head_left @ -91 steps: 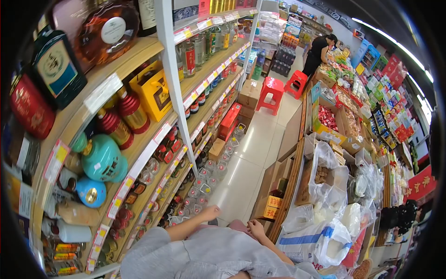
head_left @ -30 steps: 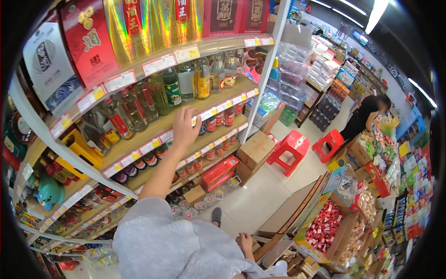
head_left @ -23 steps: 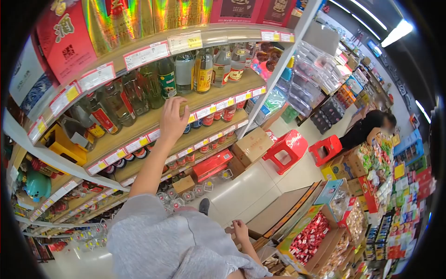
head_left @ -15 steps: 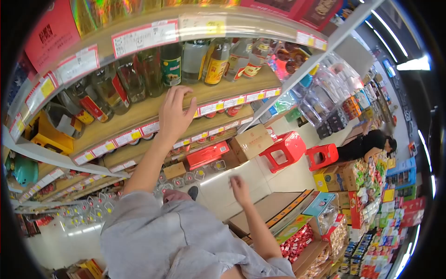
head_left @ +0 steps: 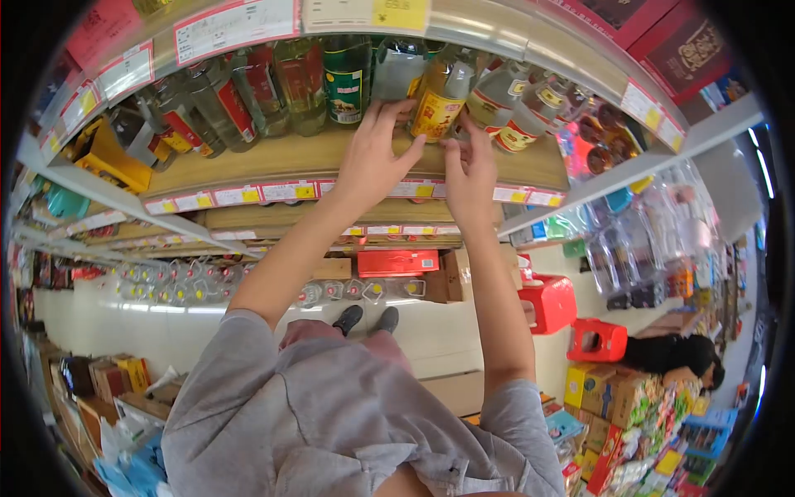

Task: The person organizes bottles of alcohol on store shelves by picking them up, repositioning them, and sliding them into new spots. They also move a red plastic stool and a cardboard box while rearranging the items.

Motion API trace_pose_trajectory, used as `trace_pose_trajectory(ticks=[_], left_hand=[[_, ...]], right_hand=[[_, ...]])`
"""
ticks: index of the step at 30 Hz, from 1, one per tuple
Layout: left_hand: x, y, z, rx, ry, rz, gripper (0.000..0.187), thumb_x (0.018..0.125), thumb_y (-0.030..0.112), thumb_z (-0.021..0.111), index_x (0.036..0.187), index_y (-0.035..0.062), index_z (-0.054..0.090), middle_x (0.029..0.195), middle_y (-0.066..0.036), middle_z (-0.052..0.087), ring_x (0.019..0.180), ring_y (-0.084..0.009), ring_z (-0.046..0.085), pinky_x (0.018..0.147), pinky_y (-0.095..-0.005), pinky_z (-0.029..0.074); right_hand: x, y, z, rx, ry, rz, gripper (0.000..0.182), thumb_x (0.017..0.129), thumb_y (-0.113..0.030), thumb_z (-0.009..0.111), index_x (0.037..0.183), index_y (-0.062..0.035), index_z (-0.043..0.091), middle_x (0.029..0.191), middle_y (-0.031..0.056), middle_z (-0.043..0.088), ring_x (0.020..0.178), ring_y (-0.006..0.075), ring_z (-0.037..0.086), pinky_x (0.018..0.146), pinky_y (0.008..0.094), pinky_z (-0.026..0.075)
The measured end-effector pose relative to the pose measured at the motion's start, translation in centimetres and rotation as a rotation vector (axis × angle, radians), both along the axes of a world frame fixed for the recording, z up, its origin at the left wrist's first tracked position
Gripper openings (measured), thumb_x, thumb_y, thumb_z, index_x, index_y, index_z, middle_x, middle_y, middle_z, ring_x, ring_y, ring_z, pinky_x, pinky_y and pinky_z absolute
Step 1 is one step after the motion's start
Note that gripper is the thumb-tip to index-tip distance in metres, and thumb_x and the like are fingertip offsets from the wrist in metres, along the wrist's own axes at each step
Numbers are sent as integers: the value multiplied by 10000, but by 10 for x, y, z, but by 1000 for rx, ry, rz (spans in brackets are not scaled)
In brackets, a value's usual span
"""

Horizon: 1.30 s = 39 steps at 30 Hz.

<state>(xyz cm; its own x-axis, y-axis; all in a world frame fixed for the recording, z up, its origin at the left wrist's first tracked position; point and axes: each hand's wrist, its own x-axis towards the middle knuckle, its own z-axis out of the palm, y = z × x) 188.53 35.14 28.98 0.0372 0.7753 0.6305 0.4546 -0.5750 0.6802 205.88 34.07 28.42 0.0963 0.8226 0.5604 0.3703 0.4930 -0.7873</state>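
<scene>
A glass bottle with a yellow-and-red label (head_left: pixel 438 112) stands on the wooden shelf between my two hands. My left hand (head_left: pixel 377 157) is at its left side, thumb by the base and fingertips at the label's edge. On the other side, my right hand (head_left: pixel 472 170) has its thumb near the base and its fingers along the glass. Both hands appear to grip the bottle lightly. Just left stand a clear bottle (head_left: pixel 397 73), partly behind my left fingers, and a green-labelled bottle (head_left: pixel 344 83). Clear bottles with red-and-white labels (head_left: pixel 517 124) are to the right.
The upper shelf edge with price tags (head_left: pixel 236 29) hangs over the bottles. Below, a red box (head_left: pixel 397 262), cartons and several large clear jugs (head_left: pixel 178 286) line the floor. Red stools (head_left: pixel 548 304) stand at the right, with a person in black (head_left: pixel 675 354) beyond.
My right hand has risen from low beside me to the yellow-labelled bottle. My left hand has moved right along the shelf to the same bottle. The view has turned to face the shelf.
</scene>
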Motion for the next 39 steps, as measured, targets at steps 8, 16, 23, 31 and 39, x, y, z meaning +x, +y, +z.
trace_pose_trajectory(ticks=[8,16,23,31,39], left_hand=[[16,0,-11,17,-25,103,450,921,60,780,1344,12,637,1248,-164,667,1108,-273,741,901,-370,666],[19,-1,-11,77,83,157,453,915,16,780,1350,8,658,1229,-161,691,1105,-256,752,831,-363,687],[17,2,-15,84,56,163,437,904,16,794,1325,8,677,1229,-148,707,1111,-246,756,827,-352,687],[19,1,-15,35,30,178,449,907,1,796,1338,4,670,1268,-139,700,1121,-226,752,829,-331,678],[17,5,-19,77,30,185,451,888,17,818,1319,18,684,1258,-146,713,1097,-235,762,800,-335,685]], right_hand=[[-1,-4,-6,26,-48,0,511,961,-58,651,1461,-4,565,1323,173,622,949,240,722,790,370,599],[5,-1,-9,-3,30,80,561,942,-79,687,1482,-21,545,1342,148,596,921,227,709,762,368,600],[9,1,-15,2,13,130,575,944,-78,677,1497,-15,532,1373,159,574,923,229,710,785,378,602],[10,1,-13,-13,8,138,578,949,-80,675,1505,-19,530,1375,153,567,936,217,713,712,350,610],[10,1,-17,32,-25,132,595,947,-72,677,1517,-30,516,1375,143,564,912,204,712,642,323,601]])
